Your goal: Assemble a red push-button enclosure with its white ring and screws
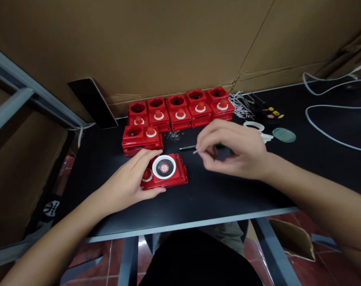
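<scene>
My left hand grips the left end of a red plastic box lying on the black table; the box has a white ring with a dark centre on top. My right hand hovers just right of the box, its fingers pinched on a small screw at the fingertips. A thin screwdriver lies on the table under that hand, its metal tip pointing left. Behind the box stands another red box, and further back a row of several like red boxes with red buttons.
A pile of screws lies right of the row, with small yellow and red parts, a white ring and a round greenish lens. White cable loops at the right. A dark phone leans on the cardboard wall.
</scene>
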The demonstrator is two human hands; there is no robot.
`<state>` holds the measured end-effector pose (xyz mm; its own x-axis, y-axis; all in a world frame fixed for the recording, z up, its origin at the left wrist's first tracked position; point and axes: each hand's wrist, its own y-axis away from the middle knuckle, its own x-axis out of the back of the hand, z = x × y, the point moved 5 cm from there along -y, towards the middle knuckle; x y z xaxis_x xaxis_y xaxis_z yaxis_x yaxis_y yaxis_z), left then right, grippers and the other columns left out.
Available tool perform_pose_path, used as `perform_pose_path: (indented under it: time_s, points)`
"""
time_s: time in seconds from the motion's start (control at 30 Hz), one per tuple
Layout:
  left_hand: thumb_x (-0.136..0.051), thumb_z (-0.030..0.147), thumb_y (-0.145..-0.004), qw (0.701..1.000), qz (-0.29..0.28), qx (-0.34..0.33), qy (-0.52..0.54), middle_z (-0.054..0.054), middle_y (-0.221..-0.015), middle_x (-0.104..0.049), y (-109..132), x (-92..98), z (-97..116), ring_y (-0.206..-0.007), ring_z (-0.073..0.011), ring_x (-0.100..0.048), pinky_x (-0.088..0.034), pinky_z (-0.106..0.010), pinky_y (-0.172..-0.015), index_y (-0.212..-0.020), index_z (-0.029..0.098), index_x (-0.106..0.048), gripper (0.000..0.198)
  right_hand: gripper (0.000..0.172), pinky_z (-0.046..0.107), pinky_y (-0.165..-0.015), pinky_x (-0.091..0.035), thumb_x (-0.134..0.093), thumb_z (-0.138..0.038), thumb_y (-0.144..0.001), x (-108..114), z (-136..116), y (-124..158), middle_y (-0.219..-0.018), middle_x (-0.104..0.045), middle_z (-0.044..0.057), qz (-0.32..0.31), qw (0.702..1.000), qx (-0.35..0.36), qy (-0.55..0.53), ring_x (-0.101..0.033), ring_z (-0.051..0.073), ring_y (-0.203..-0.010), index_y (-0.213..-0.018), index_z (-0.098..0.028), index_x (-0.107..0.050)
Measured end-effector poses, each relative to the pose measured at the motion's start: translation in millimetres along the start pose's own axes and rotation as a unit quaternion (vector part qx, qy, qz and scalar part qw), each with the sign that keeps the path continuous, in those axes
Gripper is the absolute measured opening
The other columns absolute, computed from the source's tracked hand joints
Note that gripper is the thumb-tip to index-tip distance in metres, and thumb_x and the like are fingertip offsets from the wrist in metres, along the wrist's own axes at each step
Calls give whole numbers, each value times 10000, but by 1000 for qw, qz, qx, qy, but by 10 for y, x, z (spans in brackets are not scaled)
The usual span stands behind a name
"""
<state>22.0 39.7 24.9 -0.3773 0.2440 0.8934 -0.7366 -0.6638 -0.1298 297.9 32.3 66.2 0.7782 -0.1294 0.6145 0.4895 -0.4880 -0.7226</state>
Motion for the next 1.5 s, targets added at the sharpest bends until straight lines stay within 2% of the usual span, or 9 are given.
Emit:
perform_pose_path:
  time_s: [0.1,0.23,0.4,0.5,1.1,1.2,1.3,1.4,1.5]
  points:
    - [-901,453,-1019,1000,1,-8,5,-156,-1547,-648,-11,-10,17,-1392,-356,-723,-629,-502,-1209,-1658,255,-431,818,224,227,-625,-596,-744,-37,-991,-55,-201,31,-1055,-782,37,-5,999,32,-35,-704,109,-756,-1088,-233,-695]
    - [-901,445,-1020,1000,2,-17,13,-162,-1533,-650,-23,-14,31,-1372,-357,-723,-636,-500,-1189,-1633,245,-456,784,322,248,-784,-663,-770,5,-959,-90,-290,67,-1059,-795,37,1,998,48,-43,-776,143,-904,-1139,-251,-691]
    - [-896,434,-1026,1000,3,-20,21,-160,-1517,-652,-36,-34,38,-1364,-354,-724,-639,-498,-1175,-1625,252,-458,764,141,226,-776,-629,-668,-77,-1088,-324,-240,125,-1055,-797,54,-100,990,72,-63,-754,122,-886,-1133,-207,-701]
    - [-896,435,-1026,1000,7,-22,18,-159,-1504,-656,-39,-36,41,-1356,-350,-728,-644,-483,-1162,-1616,243,-464,756,124,234,-775,-614,-637,-102,-1117,-399,-189,150,-1063,-797,70,-117,988,67,-76,-751,128,-891,-1138,-187,-723]
    - [-808,387,-1045,999,-10,-6,34,-139,-1489,-676,-70,11,71,-1333,-326,-738,-632,-466,-1165,-1572,234,-513,623,167,254,-818,-590,-646,-79,-1093,-271,-63,84,-1082,-766,73,-170,975,32,-137,-731,134,-916,-1165,-171,-765]
    - [-809,375,-1039,1000,-9,-5,29,-144,-1498,-674,-69,25,75,-1336,-327,-738,-634,-465,-1166,-1569,224,-517,623,161,273,-792,-581,-620,-125,-1117,-98,69,58,-1093,-775,80,-162,985,16,-57,-750,156,-924,-1155,-180,-766]
    - [-818,388,-1032,1000,-13,0,24,-152,-1520,-673,-64,31,66,-1354,-345,-734,-640,-487,-1170,-1575,229,-515,642,185,377,-797,-588,-659,-287,-1116,21,412,168,-1203,-764,132,-214,969,-49,112,-751,234,-935,-1201,-180,-784]
    - [-817,404,-1030,1000,-15,2,18,-159,-1528,-671,-54,41,54,-1359,-358,-733,-644,-509,-1171,-1589,237,-508,660,509,481,-884,-621,-908,-536,-929,67,754,338,-1223,-766,179,-255,951,-82,156,-759,352,-1062,-1243,-152,-799]
    - [-816,426,-1030,1000,-15,2,8,-168,-1538,-665,-42,54,42,-1372,-366,-727,-638,-529,-1185,-1609,239,-488,691,276,440,-807,-589,-886,-406,-927,39,936,433,-1081,-795,115,-298,941,-91,131,-747,301,-960,-1097,-207,-798]
